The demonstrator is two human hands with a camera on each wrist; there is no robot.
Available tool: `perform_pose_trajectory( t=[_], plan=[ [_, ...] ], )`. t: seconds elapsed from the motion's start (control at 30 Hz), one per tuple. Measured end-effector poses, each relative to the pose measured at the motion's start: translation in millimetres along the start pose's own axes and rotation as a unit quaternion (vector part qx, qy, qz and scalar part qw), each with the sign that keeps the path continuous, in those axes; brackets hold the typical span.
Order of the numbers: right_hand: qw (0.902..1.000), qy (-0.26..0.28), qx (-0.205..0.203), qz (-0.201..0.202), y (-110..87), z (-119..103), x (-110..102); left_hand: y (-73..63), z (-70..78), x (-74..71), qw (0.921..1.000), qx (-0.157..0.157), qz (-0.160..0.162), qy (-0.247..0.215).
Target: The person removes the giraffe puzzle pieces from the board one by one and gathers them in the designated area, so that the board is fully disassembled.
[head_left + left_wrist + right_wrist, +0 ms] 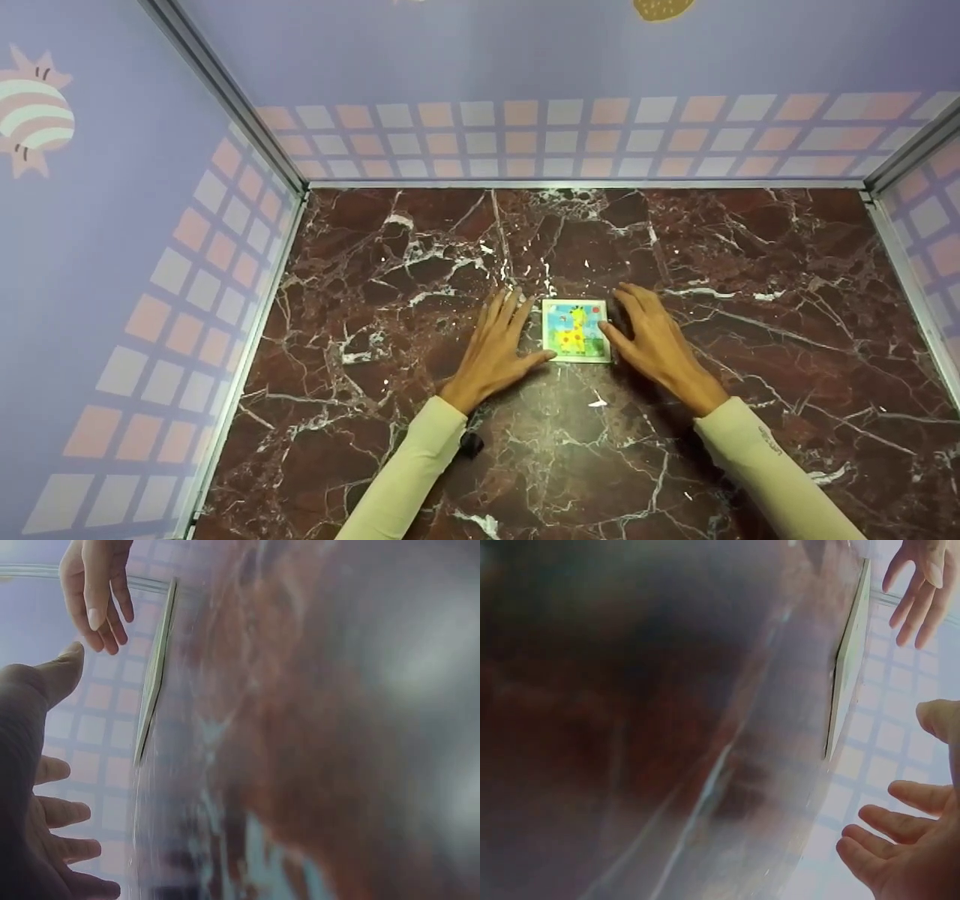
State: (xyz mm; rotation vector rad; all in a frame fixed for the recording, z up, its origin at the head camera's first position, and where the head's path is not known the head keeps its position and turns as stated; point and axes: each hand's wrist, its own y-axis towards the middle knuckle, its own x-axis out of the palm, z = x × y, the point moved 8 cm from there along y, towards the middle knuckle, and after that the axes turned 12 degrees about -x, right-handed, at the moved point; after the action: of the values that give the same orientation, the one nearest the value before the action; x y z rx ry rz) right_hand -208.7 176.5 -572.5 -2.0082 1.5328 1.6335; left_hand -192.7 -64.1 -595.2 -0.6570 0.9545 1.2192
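Observation:
A small square picture board (574, 331) with a pale border lies flat on the marble table, showing a yellow giraffe on blue and green. To its left is my left hand (496, 349), fingers extended and spread, with the thumb tip at the board's lower left corner. On the other side, my right hand (658, 351) has its fingers pointing forward and its thumb over the right edge in the head view. Both wrist views show the board edge-on, a thin slab (156, 675) on the table, with the hands' fingers apart and nothing gripped.
Dark red marble with white veins covers the table (360, 442). Lilac panels stand along the back (465, 67), the left (82, 247) and the right, with pink and white checks. A small black object (471, 445) is beside the left sleeve cuff.

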Motion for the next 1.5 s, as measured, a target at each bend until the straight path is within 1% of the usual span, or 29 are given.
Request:
perform_pose_trajectory(
  t=[0.13, 0.27, 0.37, 0.5, 0.6, 0.77, 0.93, 1.03, 1.07, 1.23, 1.33, 1.4, 1.5],
  plan=[
    [0.9997, 0.011, -0.023, 0.008, 5.3, -5, 2, 1.3, 3.2, 0.3, 0.9992, 0.007, -0.003, -0.040],
    [0.9987, 0.029, -0.039, 0.014, 10.6, -10, 5, 2.6, 3.1, 2.2, 0.9976, -0.001, -0.012, -0.068],
    [0.9980, 0.047, -0.040, 0.016, 14.1, -12, 9, 2.7, 1.6, 4.4, 0.9955, -0.009, -0.018, -0.093],
    [0.9968, 0.075, -0.027, 0.002, 18.6, -14, 14, 2.3, -1.2, 8.7, 0.9916, -0.014, -0.021, -0.127],
    [0.9955, 0.091, -0.024, -0.005, 21.1, -14, 17, 3.5, -1.6, 11.8, 0.9908, -0.013, -0.024, -0.132],
    [0.9934, 0.109, -0.030, -0.016, 23.2, -12, 24, 4.8, -3.9, 16.2, 0.9923, -0.010, -0.029, -0.120],
    [0.9890, 0.142, -0.036, -0.019, 25.1, -11, 31, 4.0, -6.7, 17.6, 0.9943, -0.003, -0.032, -0.101],
    [0.9860, 0.159, -0.049, -0.014, 26.2, -12, 34, 4.3, -7.2, 17.6, 0.9959, 0.011, -0.029, -0.085],
    [0.9850, 0.163, -0.056, -0.007, 25.9, -11, 35, 4.7, -7.5, 17.6, 0.9966, 0.018, -0.025, -0.076],
    [0.9816, 0.177, -0.072, 0.000, 27.1, -10, 40, 7.5, -8.8, 17.4, 0.9984, 0.050, -0.007, -0.025],
    [0.9812, 0.181, -0.067, 0.003, 26.6, -4, 47, 9.4, -10.1, 18.0, 0.9983, 0.057, -0.006, -0.006],
    [0.9810, 0.185, -0.059, 0.008, 25.4, 4, 54, 10.9, -10.9, 18.9, 0.9983, 0.058, -0.010, 0.003],
    [0.9804, 0.193, -0.041, 0.004, 22.8, 18, 67, 13.1, -11.2, 20.3, 0.9980, 0.059, -0.018, 0.012]
  ],
)
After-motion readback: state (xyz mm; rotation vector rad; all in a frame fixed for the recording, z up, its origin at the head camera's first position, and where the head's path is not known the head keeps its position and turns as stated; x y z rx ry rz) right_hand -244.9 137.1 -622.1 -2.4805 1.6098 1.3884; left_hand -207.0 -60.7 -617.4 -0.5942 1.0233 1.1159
